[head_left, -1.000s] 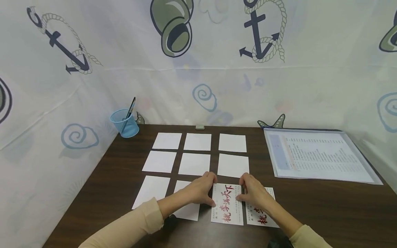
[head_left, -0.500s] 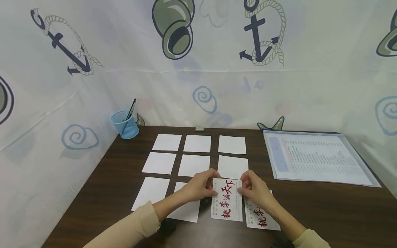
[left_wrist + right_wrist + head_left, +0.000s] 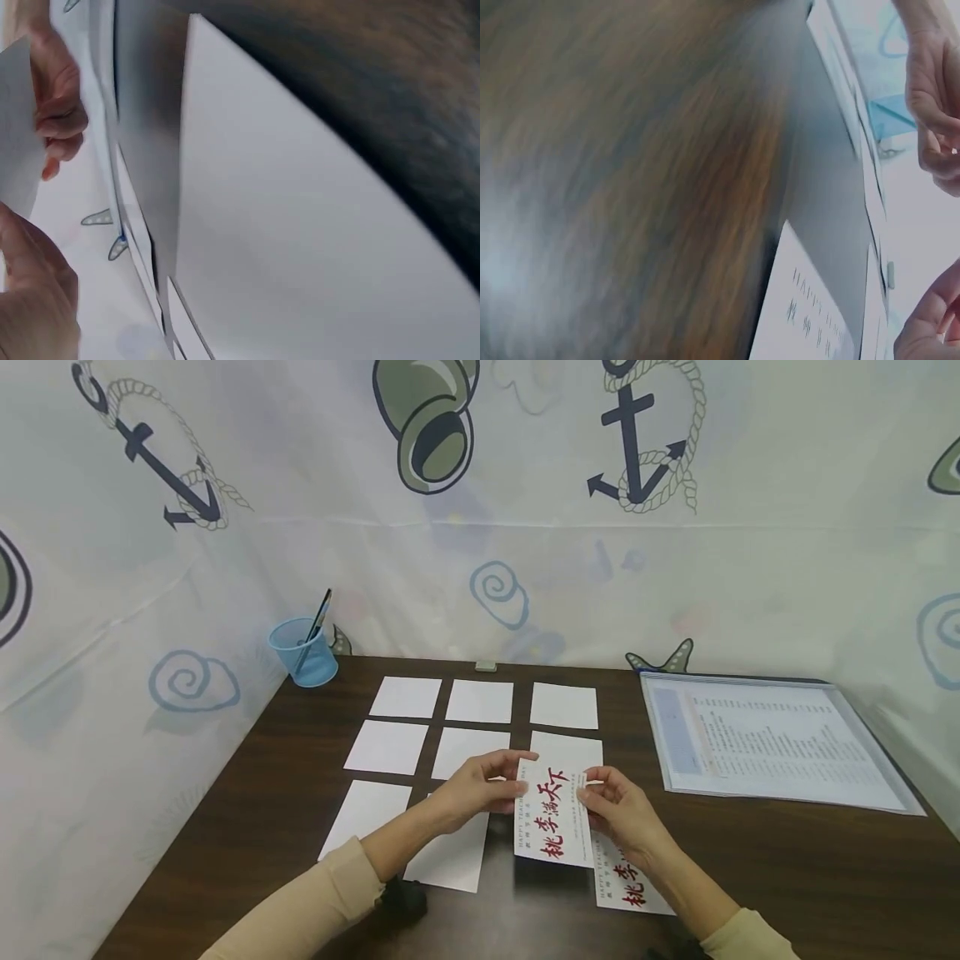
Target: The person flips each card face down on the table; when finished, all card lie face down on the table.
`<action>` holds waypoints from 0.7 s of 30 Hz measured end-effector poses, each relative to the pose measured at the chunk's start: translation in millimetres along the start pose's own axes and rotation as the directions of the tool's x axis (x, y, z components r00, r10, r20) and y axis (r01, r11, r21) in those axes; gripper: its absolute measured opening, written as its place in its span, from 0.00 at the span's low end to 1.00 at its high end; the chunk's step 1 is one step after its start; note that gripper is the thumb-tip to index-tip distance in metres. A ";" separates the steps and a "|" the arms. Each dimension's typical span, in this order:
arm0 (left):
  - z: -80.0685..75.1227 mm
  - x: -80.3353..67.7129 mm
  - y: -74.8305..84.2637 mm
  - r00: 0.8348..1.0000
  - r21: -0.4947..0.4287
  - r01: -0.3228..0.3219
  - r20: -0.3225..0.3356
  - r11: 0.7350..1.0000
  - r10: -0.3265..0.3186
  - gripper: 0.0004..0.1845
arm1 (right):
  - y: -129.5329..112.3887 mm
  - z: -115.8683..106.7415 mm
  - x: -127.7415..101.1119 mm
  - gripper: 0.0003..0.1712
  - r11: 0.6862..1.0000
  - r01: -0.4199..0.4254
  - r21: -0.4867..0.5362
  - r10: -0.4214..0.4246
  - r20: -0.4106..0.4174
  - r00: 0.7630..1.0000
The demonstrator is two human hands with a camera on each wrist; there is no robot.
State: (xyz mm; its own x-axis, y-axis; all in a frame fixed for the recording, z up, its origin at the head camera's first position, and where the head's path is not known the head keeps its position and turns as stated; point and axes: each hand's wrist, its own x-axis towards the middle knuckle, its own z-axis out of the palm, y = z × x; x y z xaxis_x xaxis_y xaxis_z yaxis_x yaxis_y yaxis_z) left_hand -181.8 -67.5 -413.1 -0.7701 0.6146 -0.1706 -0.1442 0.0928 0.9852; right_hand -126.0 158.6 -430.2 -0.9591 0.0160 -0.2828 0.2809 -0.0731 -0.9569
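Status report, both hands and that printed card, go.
Left hand and right hand pinch the printed card by its side edges, lifted off the table. Second printed card lies below it. Nothing in the way.

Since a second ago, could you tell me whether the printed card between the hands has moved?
Yes. The printed card has risen off the table and away from the person, now overlapping the blank card behind it.

Your head view is bright, evenly lit and sharp, with soft shadows and slight bending at the edges. Both wrist views are badly blurred, and the table (image 3: pixel 615 150) shows a pale sheen.
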 end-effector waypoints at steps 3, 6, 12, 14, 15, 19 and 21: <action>-1.6 1.1 5.1 0.998 -0.080 -0.024 0.059 0.996 0.029 0.29 | 1.4 0.2 0.0 0.11 0.989 -0.028 0.143 0.017 0.075 0.997; -2.2 1.3 8.5 0.993 -0.126 -0.054 0.101 0.991 0.067 0.30 | 1.4 1.2 -1.0 0.10 0.971 -0.047 0.235 0.014 0.140 0.990; -2.1 -0.7 12.3 0.989 -0.150 -0.079 0.108 0.985 0.096 0.29 | -2.0 4.4 -2.9 0.10 0.961 -0.061 0.271 0.024 0.139 0.990; -1.9 -0.7 13.8 0.988 -0.152 -0.091 0.113 0.984 0.109 0.30 | -2.7 5.0 -2.4 0.10 0.961 -0.060 0.271 0.022 0.143 0.989; -1.8 -0.1 14.1 0.986 -0.154 -0.096 0.117 0.983 0.115 0.30 | -2.8 5.4 -2.1 0.10 0.961 -0.058 0.269 0.019 0.144 0.989; -1.2 1.0 14.9 0.989 -0.146 -0.087 0.103 0.985 0.103 0.29 | -2.8 8.7 -1.4 0.11 0.962 -0.054 0.267 0.028 0.098 0.995; -1.5 0.9 14.0 0.995 -0.136 -0.058 0.075 0.989 0.069 0.28 | -2.3 10.3 -1.1 0.12 0.965 -0.046 0.257 0.034 0.052 0.998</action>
State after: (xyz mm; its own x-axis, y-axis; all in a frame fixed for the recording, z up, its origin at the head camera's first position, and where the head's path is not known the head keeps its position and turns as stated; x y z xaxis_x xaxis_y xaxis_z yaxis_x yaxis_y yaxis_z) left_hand -185.4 -66.8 -399.4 -0.7296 0.6763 -0.1009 -0.1826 -0.0505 0.9819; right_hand -126.0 148.5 -427.0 -0.9497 -0.0384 -0.3109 0.3059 -0.3276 -0.8939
